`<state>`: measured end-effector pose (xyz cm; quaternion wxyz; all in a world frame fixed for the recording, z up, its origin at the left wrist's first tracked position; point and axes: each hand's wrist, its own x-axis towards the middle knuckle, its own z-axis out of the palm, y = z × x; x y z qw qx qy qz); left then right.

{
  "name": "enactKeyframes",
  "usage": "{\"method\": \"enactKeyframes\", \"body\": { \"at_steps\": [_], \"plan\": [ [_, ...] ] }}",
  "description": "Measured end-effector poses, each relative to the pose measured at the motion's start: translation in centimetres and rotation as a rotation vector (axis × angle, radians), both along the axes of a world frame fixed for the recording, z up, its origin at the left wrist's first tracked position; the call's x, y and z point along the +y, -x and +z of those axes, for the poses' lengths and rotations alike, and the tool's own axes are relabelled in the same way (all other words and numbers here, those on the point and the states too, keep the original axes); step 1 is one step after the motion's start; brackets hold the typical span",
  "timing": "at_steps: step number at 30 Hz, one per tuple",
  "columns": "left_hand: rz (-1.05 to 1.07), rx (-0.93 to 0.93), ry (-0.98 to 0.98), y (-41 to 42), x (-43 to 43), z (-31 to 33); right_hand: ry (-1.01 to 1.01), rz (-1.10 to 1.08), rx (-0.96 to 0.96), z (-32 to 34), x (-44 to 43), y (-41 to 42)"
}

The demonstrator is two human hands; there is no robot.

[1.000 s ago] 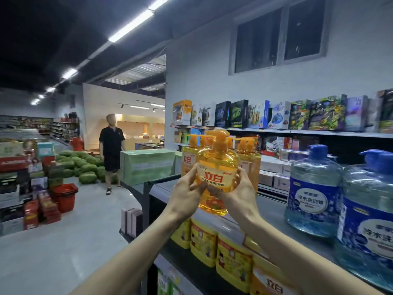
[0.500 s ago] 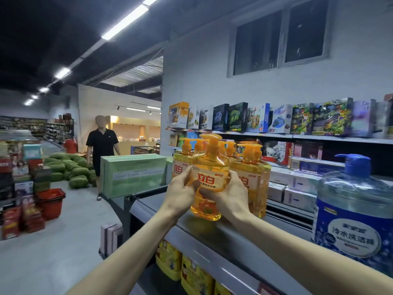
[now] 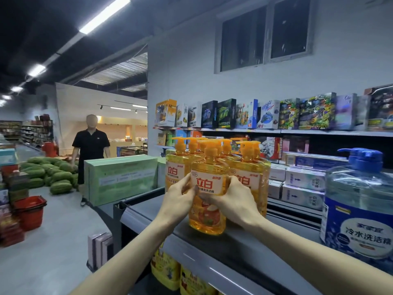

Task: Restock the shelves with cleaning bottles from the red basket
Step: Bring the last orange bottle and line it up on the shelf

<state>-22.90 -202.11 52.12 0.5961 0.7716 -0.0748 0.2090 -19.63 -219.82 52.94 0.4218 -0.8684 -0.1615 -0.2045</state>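
A yellow pump bottle of dish soap (image 3: 208,218) stands upright on the grey top shelf (image 3: 240,248), in front of several matching yellow bottles (image 3: 248,167). My left hand (image 3: 177,195) grips its left side and my right hand (image 3: 232,202) grips its right side, fingers curled round the label. A large blue pump bottle (image 3: 359,209) stands on the same shelf to the right. A stack of red baskets (image 3: 29,211) sits on the floor at the far left.
A person in black (image 3: 90,154) stands in the aisle beside a green carton (image 3: 121,177) and a pile of watermelons (image 3: 49,173). Toy boxes (image 3: 255,114) line the wall shelf behind. More yellow bottles (image 3: 165,271) fill the shelf below.
Both hands have lowered the yellow bottle from mid-air down onto the shelf in front of the other yellow bottles. The view has shifted left and closer.
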Motion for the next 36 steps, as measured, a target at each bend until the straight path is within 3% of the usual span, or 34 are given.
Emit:
{"method": "enactKeyframes", "body": {
  "at_steps": [8,36],
  "plan": [
    [-0.047,0.067,-0.219,3.5,1.7,-3.3,0.176,-0.007,0.029,-2.0,-1.9,0.8],
    [0.005,-0.017,-0.486,0.7,3.2,-4.2,0.082,-0.098,0.059,-2.9,2.4,-2.5]
  ]
}}
